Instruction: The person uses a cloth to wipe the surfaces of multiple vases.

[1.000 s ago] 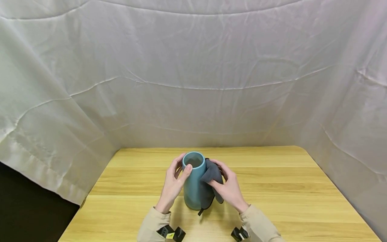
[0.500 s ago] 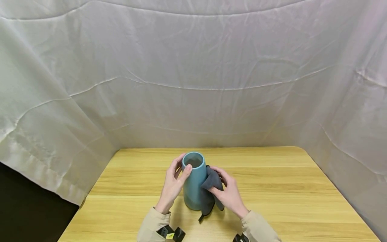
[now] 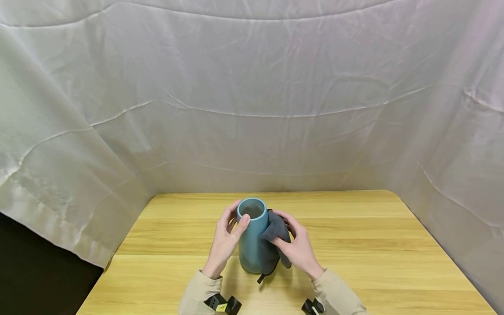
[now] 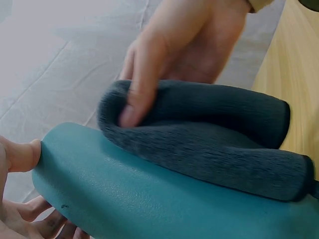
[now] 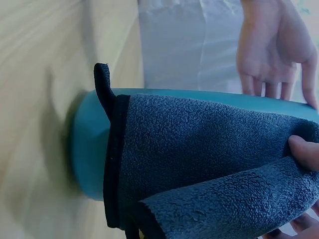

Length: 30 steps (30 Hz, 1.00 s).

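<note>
The vase (image 3: 252, 238) stands upright on the table (image 3: 374, 245), near the middle of its near edge. The left hand (image 3: 226, 240) wraps its neck, thumb on the rim. The right hand (image 3: 297, 247) grips a cloth (image 3: 273, 240), pressing it against the vase's right side.

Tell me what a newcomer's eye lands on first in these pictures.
First comes the blue vase, standing upright near the middle of the wooden table. The left hand grips it near the rim, thumb on the lip, while the right hand presses a dark grey cloth against its right side. All around hangs a creased white sheet as a backdrop.
</note>
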Tool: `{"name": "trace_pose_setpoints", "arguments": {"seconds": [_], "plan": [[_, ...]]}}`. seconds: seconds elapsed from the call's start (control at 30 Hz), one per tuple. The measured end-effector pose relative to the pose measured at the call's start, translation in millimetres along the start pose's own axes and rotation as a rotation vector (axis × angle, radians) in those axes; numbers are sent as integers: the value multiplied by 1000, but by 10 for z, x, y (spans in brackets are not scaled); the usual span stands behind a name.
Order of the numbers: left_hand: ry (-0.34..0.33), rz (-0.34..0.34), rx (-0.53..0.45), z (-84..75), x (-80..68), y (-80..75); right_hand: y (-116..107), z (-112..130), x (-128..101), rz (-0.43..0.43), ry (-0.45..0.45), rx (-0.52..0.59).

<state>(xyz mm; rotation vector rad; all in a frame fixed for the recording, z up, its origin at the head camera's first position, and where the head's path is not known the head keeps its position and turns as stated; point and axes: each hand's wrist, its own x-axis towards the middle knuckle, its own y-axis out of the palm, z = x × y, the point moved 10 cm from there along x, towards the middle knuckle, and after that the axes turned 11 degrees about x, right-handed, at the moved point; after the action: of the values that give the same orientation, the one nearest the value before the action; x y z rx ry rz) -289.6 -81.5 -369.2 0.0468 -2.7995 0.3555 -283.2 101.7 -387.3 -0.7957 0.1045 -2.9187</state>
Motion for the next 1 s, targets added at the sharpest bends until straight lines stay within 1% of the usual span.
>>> {"name": "trace_pose_setpoints", "arguments": {"seconds": [0.13, 0.3, 0.57, 0.8, 1.0], "plan": [[5, -3, 3, -7, 5, -2, -3, 91, 39, -1, -36, 20], [7, -3, 6, -13, 6, -2, -9, 99, 39, -3, -47, 12], [6, -3, 9, -2, -6, -3, 0, -55, -56, 3, 10, -13], [12, -6, 23, 8, -8, -4, -4, -133, -109, 3, 19, -17], [24, -9, 24, -15, -8, -9, 6, -228, -142, 0, 72, -39]]}}
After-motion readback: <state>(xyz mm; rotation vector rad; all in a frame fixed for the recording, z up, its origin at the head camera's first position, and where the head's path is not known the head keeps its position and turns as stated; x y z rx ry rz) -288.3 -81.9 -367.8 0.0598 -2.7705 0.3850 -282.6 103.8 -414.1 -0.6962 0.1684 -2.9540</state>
